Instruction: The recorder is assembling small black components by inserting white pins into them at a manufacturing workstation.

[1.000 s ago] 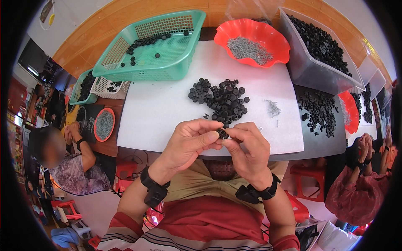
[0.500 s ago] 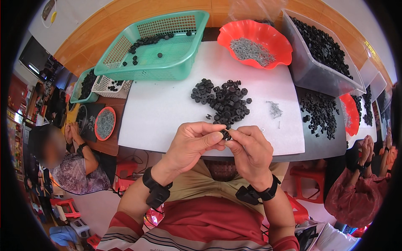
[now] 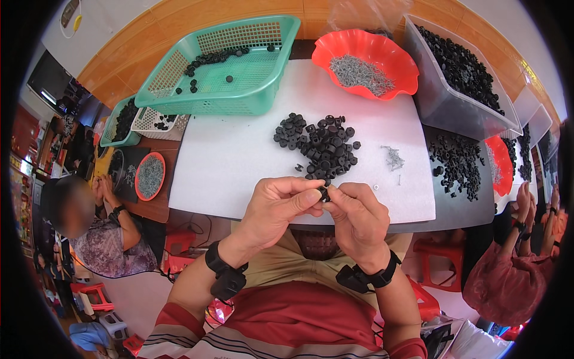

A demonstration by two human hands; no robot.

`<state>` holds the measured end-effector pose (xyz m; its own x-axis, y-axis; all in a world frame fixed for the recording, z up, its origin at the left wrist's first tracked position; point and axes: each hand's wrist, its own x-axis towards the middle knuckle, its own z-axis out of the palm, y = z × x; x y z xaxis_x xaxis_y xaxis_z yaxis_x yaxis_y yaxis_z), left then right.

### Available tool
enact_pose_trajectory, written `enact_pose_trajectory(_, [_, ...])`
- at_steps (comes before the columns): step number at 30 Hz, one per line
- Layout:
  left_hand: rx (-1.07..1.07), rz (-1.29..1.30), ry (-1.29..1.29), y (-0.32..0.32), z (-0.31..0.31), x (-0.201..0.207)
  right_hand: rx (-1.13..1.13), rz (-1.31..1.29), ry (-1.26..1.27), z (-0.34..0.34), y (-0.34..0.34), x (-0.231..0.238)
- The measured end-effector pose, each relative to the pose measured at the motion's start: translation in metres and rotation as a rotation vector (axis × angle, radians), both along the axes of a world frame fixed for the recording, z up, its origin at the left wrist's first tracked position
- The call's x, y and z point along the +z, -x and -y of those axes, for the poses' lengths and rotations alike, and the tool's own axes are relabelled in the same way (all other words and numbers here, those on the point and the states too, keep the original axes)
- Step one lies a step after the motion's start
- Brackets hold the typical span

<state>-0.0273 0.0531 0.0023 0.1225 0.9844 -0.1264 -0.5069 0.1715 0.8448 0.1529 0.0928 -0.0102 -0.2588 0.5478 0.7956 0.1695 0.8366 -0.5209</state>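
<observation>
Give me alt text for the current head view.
A person's left hand and right hand hold a small black part above a white sheet. Beyond are piled black parts, a green basket and a red bowl of metal pieces.

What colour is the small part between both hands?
The small part is black; head view.

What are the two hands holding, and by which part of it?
A small black piece, pinched at opposite sides by the left hand and the right hand; exact contact spots are hidden.
</observation>
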Motion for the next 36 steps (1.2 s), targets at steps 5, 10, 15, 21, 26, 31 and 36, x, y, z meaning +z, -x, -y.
enact_pose_trajectory(5, [0.008,-0.043,-0.018,-0.0017,0.0001,0.0014,-0.014,0.032,-0.005,-0.0003,-0.0017,-0.0022])
enact_pose_trajectory(10, [0.005,-0.074,-0.03,-0.0022,0.0,0.0023,-0.017,0.036,-0.001,-0.0004,-0.002,-0.002])
enact_pose_trajectory(15, [-0.01,-0.105,-0.062,-0.0019,-0.0005,0.0015,-0.016,0.037,0.0,-0.0015,-0.0029,-0.004])
enact_pose_trajectory(21, [-0.015,-0.136,-0.082,-0.0029,-0.0005,0.0017,-0.03,0.042,0.036,-0.0001,-0.0034,-0.0009])
enact_pose_trajectory(26, [-0.007,-0.127,-0.091,-0.0042,0.0006,0.0003,-0.027,0.034,0.06,0.0006,-0.0032,0.0033])
enact_pose_trajectory(31, [-0.003,-0.136,-0.115,-0.0054,0.0005,-0.0003,-0.025,0.04,0.063,0.0004,-0.0035,0.0029])
enact_pose_trajectory(36, [-0.006,-0.155,-0.093,-0.0058,0.002,0.0021,-0.037,0.087,0.065,0.0022,-0.0037,0.0004])
